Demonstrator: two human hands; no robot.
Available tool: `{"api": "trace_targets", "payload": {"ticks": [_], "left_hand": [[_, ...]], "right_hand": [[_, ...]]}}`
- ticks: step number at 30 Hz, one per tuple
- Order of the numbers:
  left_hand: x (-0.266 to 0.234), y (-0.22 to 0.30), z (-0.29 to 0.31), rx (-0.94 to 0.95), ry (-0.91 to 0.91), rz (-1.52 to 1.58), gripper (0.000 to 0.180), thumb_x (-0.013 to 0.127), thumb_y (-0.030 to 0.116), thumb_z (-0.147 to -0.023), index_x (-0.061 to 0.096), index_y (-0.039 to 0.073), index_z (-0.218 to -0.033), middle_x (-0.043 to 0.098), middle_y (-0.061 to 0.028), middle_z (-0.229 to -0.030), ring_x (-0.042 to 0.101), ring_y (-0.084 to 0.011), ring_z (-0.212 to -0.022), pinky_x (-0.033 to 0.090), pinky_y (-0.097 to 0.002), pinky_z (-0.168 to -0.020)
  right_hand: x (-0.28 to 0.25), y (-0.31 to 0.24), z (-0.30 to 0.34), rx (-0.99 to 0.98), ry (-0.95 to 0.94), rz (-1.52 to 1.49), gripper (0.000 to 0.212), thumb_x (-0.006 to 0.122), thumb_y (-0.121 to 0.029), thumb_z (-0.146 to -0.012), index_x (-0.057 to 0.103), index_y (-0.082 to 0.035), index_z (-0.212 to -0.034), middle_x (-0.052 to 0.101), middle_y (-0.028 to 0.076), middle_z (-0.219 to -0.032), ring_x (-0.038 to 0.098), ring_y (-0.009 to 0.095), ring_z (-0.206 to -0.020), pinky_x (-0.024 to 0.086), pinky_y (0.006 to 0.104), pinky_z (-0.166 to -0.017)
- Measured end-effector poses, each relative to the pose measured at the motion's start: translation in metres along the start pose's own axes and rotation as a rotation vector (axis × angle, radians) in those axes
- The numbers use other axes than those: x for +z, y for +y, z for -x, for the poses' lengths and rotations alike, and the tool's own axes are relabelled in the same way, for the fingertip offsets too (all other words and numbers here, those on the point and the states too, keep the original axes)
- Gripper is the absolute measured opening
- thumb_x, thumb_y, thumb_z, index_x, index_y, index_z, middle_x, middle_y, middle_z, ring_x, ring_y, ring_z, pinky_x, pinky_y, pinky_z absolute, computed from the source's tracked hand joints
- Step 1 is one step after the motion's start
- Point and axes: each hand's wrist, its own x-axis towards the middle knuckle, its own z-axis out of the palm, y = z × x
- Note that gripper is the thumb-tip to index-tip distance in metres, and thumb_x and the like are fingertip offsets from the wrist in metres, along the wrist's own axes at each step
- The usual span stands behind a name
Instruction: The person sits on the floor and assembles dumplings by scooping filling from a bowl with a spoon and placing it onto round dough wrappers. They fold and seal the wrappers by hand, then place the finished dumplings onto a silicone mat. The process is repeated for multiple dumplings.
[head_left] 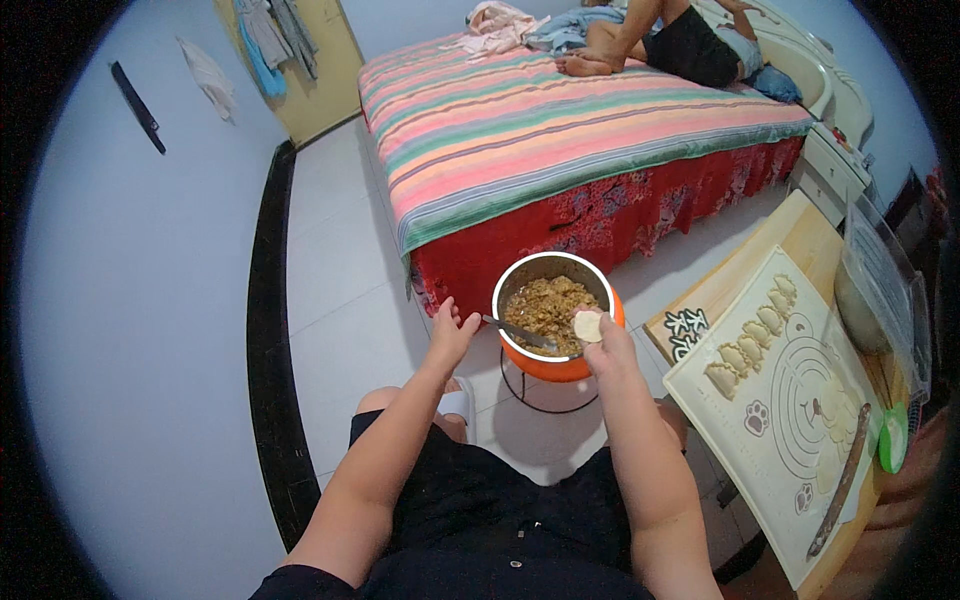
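Note:
My right hand (612, 350) holds a round, pale dumpling wrapper (587, 326) over the right side of the pot's rim. Below it, an orange pot (552, 368) with a white rim contains brown, minced filling (545, 302). A metal spoon (520, 332) rests with its bowl in the filling, its handle leaning out over the left rim. My left hand (453, 335) is beside the handle's end, thumb and fingers apart; whether the thumb touches the handle is hard to see. The pot sits on a black wire stand (530, 403).
On the right, a wooden table (780, 230) carries a white dough mat (735, 425) with a row of folded dumplings (750, 345), flattened wrappers (838, 410), a rolling pin (840, 480) and a green-rimmed bowl (893, 440). Ahead, a person (690, 45) lies on a striped bed (500, 130).

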Motion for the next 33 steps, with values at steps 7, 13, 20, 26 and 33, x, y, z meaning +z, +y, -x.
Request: {"api": "trace_targets", "payload": {"ticks": [7,13,20,26,33], "left_hand": [[0.018,0.012,-0.02,-0.281,-0.383,0.286,0.036,0.053,0.029,-0.09,0.054,0.002,-0.113,0.06,-0.0038,-0.089,0.055,-0.0114,-0.076,0.047,-0.0273,-0.067],[0.049,0.038,-0.011,-0.033,-0.455,0.16,0.023,0.059,0.021,-0.086,0.065,0.002,-0.098,0.062,-0.0069,-0.084,0.06,-0.0147,-0.076,0.048,-0.0272,-0.068],[0.021,0.061,-0.029,0.258,-0.355,0.052,0.016,0.058,0.013,-0.086,0.065,0.003,-0.096,0.063,-0.0067,-0.084,0.063,-0.0153,-0.077,0.049,-0.0271,-0.069],[0.009,0.042,-0.028,0.129,-0.443,-0.052,0.021,0.059,0.021,-0.084,0.068,0.008,-0.098,0.067,-0.01,-0.088,0.064,-0.0182,-0.078,0.049,-0.0281,-0.068],[0.006,0.038,-0.029,-0.002,-0.588,0.009,0.023,0.055,0.022,-0.088,0.067,0.005,-0.1,0.068,-0.0073,-0.085,0.062,-0.0124,-0.078,0.049,-0.026,-0.07]], "right_hand": [[-0.009,-0.021,-0.025,-0.082,-0.033,0.103,0.035,0.029,-0.023,-0.098,0.04,0.006,-0.113,0.051,0.022,-0.115,0.054,0.033,-0.103,0.048,0.0412,-0.089],[-0.004,-0.029,-0.018,0.015,-0.136,0.117,0.027,0.031,-0.008,-0.094,0.036,0.003,-0.118,0.047,0.023,-0.122,0.05,0.032,-0.111,0.045,0.0416,-0.093],[-0.012,-0.033,-0.018,-0.015,-0.197,0.258,0.032,0.033,-0.006,-0.094,0.033,0.004,-0.123,0.044,0.025,-0.124,0.048,0.033,-0.114,0.043,0.0415,-0.096],[-0.007,-0.033,-0.011,-0.004,-0.147,0.33,0.034,0.031,-0.013,-0.096,0.033,0.001,-0.127,0.044,0.023,-0.125,0.049,0.032,-0.112,0.047,0.04,-0.092],[-0.013,-0.034,-0.014,0.032,-0.165,0.416,0.035,0.031,-0.013,-0.096,0.033,0.004,-0.127,0.045,0.022,-0.125,0.049,0.031,-0.114,0.047,0.0382,-0.091]]}}
